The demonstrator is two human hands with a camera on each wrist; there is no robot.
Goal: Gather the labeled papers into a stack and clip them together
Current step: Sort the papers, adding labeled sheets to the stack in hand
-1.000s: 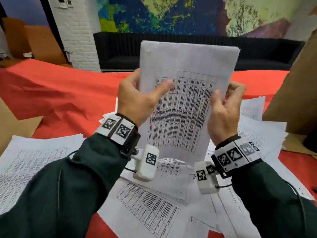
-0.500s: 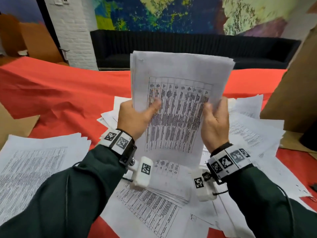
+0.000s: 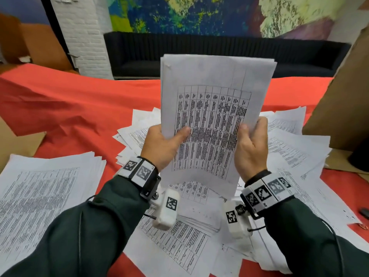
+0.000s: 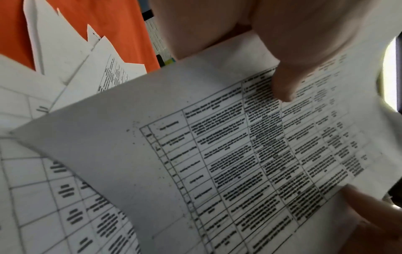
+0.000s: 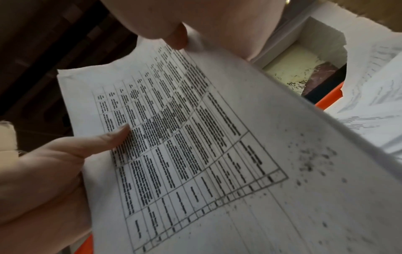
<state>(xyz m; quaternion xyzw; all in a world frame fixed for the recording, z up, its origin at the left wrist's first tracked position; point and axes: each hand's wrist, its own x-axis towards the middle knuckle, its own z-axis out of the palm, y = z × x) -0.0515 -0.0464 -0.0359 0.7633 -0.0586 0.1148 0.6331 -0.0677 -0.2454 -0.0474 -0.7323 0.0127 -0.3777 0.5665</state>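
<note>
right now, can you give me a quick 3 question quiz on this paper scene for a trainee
1. True or false: the held stack lies flat on the table.
2. Multiple choice: which hands grip the held stack? A) the left hand only B) the right hand only C) both hands, one at each side edge
3. Fill in: the loose papers are spread over a ____ coloured table cover.

Key: 1 false, it is held upright above the table. 2 C. 3 red.
</note>
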